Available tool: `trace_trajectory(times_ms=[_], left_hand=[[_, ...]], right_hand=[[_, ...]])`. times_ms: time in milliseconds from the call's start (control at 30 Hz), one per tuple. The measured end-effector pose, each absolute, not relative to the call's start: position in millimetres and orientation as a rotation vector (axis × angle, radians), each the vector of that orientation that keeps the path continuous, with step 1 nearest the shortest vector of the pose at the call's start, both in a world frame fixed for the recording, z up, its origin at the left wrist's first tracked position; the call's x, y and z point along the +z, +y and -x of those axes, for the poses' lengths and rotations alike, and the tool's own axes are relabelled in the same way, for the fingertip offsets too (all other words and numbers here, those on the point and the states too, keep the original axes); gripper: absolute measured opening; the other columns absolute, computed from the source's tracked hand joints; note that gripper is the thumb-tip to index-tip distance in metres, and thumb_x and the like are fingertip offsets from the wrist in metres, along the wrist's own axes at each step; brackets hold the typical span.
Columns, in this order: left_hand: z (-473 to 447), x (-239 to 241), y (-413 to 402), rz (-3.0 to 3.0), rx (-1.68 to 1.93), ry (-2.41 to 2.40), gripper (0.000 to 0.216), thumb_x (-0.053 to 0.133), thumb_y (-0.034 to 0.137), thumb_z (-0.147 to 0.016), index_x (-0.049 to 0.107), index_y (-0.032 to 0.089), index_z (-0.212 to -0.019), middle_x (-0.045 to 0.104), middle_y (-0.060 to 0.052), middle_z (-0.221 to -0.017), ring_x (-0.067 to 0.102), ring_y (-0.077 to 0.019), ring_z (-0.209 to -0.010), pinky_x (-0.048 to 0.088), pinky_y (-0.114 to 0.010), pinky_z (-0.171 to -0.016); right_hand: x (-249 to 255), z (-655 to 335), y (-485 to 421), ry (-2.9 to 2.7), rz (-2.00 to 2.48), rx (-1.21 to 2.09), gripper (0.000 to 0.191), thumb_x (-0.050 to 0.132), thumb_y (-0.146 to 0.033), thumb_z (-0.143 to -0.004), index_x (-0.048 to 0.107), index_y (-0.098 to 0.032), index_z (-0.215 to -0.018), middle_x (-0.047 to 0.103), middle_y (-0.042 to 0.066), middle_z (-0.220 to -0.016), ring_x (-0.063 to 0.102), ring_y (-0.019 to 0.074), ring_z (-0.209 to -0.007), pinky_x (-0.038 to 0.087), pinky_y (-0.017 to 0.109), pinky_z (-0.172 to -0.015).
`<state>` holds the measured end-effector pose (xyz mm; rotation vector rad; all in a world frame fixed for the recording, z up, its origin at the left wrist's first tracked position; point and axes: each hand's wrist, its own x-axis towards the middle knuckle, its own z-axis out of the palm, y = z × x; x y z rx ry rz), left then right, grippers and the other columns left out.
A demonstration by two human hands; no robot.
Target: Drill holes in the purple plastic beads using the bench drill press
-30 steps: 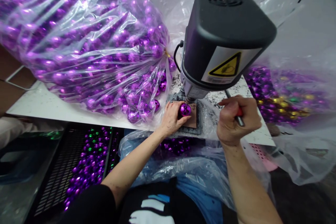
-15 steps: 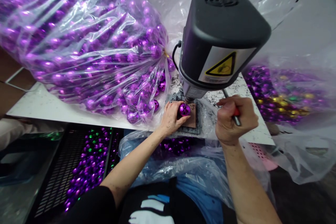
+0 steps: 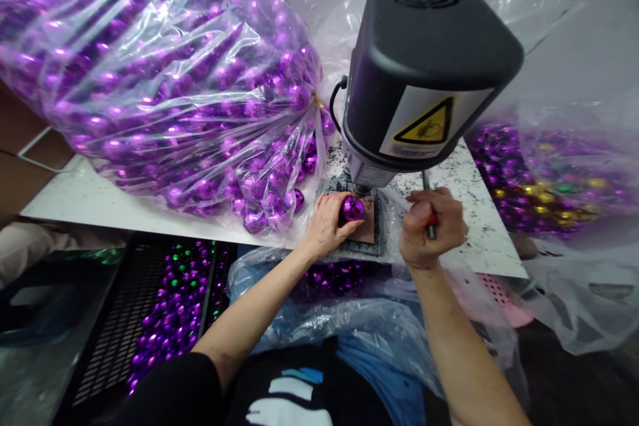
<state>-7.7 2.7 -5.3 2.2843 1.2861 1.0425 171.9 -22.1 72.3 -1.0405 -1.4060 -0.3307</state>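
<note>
A shiny purple faceted ball (image 3: 353, 208) sits under the chuck of a black drill press (image 3: 434, 46). My left hand (image 3: 327, 223) is closed on this ball, thumb at its near side and fingers behind it. Below the ball lies a brown block (image 3: 367, 229) on the machine's dark base plate (image 3: 380, 226). My right hand (image 3: 432, 226) is wrapped round the press's lever (image 3: 432, 229), which has a red grip and a metal end. The chuck reaches close to the ball's top; whether a bit is inside it I cannot see.
A large clear bag (image 3: 174, 80) of purple balls leans over the white table (image 3: 200, 229) at left. Dark shavings lie around the press. A black crate (image 3: 110, 319) with purple and green balls stands below. More bagged balls (image 3: 504, 166) and a pink basket (image 3: 504, 299) are at right.
My right hand has moved left and slightly inward, swinging the lever with it. My left hand and the purple ball stay in place under the press.
</note>
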Motion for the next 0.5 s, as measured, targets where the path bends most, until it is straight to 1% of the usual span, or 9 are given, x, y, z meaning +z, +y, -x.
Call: trace_trajectory(times_ms=[67, 133, 167, 200, 267, 300, 333, 400, 500], left_hand=[[7.7, -5.2, 2.9, -2.277, 1.027, 1.285, 0.052, 0.076, 0.045, -0.092, 0.057, 0.018, -0.133, 0.069, -0.013, -0.123, 0.063, -0.0294, -0.115, 0.046, -0.047, -0.109], [8.0, -5.5, 3.0, -2.267, 1.007, 1.291, 0.052, 0.076, 0.045, -0.092, 0.056, 0.019, -0.133, 0.068, -0.013, -0.125, 0.063, -0.0297, -0.116, 0.046, -0.047, -0.109], [8.1, -5.8, 3.0, -2.262, 1.003, 1.291, 0.053, 0.076, 0.045, -0.092, 0.056, 0.019, -0.134, 0.068, -0.013, -0.126, 0.063, -0.0299, -0.117, 0.046, -0.048, -0.110], [8.2, -6.3, 2.9, -2.258, 1.001, 1.287, 0.053, 0.076, 0.044, -0.092, 0.056, 0.019, -0.134, 0.068, -0.013, -0.126, 0.063, -0.0301, -0.118, 0.046, -0.048, -0.111], [8.1, -7.6, 2.4, -2.249, 1.006, 1.276, 0.053, 0.076, 0.043, -0.092, 0.055, 0.019, -0.135, 0.068, -0.013, -0.128, 0.063, -0.0304, -0.120, 0.044, -0.050, -0.114], [8.1, -8.4, 1.9, -2.244, 1.012, 1.269, 0.053, 0.076, 0.042, -0.092, 0.054, 0.020, -0.135, 0.068, -0.013, -0.129, 0.063, -0.0305, -0.122, 0.042, -0.051, -0.116], [8.2, -9.0, 1.2, -2.237, 1.023, 1.260, 0.053, 0.076, 0.041, -0.092, 0.054, 0.020, -0.135, 0.068, -0.013, -0.130, 0.063, -0.0308, -0.123, 0.041, -0.053, -0.118], [9.6, -9.6, -1.4, -2.215, 1.059, 1.216, 0.053, 0.076, 0.040, -0.092, 0.054, 0.020, -0.135, 0.067, -0.014, -0.132, 0.063, -0.0311, -0.126, 0.040, -0.055, -0.119], [16.2, -7.0, -9.0, -2.145, 1.118, 1.111, 0.055, 0.075, 0.040, -0.093, 0.052, 0.019, -0.138, 0.067, -0.015, -0.132, 0.064, -0.0306, -0.125, 0.049, -0.052, -0.111]], right_hand=[[74.8, -172.5, -26.7, -1.429, 1.039, -0.308, 0.015, 0.055, -0.030, -0.097, 0.067, -0.022, -0.097, 0.064, -0.001, -0.075, 0.058, 0.0102, -0.064, 0.046, 0.028, -0.060], [91.0, -172.3, -32.7, -1.420, 1.102, -0.218, 0.018, 0.054, -0.032, -0.098, 0.068, -0.021, -0.097, 0.061, -0.002, -0.071, 0.053, 0.0078, -0.057, 0.042, 0.026, -0.056], [103.8, -172.1, -34.4, -1.388, 1.175, -0.107, 0.021, 0.052, -0.033, -0.100, 0.068, -0.020, -0.097, 0.059, -0.003, -0.069, 0.049, 0.0058, -0.053, 0.040, 0.025, -0.054], [118.8, -172.0, -34.2, -1.317, 1.235, -0.014, 0.026, 0.052, -0.038, -0.101, 0.067, -0.019, -0.091, 0.052, -0.005, -0.062, 0.045, 0.0049, -0.049, 0.035, 0.024, -0.051], [150.4, -173.1, -26.6, -1.233, 1.277, 0.147, 0.043, 0.050, -0.051, -0.100, 0.062, -0.017, -0.078, 0.049, -0.004, -0.061, 0.044, 0.0038, -0.049, 0.033, 0.022, -0.048], [164.8, -174.7, -19.5, -1.223, 1.272, 0.202, 0.048, 0.051, -0.056, -0.099, 0.059, -0.016, -0.073, 0.049, -0.003, -0.060, 0.045, 0.0035, -0.051, 0.033, 0.020, -0.048], [176.9, -176.8, -10.8, -1.226, 1.271, 0.262, 0.050, 0.054, -0.059, -0.096, 0.058, -0.015, -0.071, 0.049, -0.003, -0.060, 0.047, 0.0035, -0.052, 0.036, 0.019, -0.048], [193.1, -181.6, 8.0, -1.194, 1.286, 0.365, 0.053, 0.058, -0.060, -0.092, 0.054, -0.015, -0.065, 0.047, -0.003, -0.058, 0.047, 0.0033, -0.050, 0.037, 0.018, -0.046], [201.1, -185.2, 29.4, -1.168, 1.304, 0.427, 0.050, 0.058, -0.058, -0.091, 0.051, -0.016, -0.065, 0.043, -0.005, -0.056, 0.043, 0.0032, -0.045, 0.036, 0.019, -0.042]])
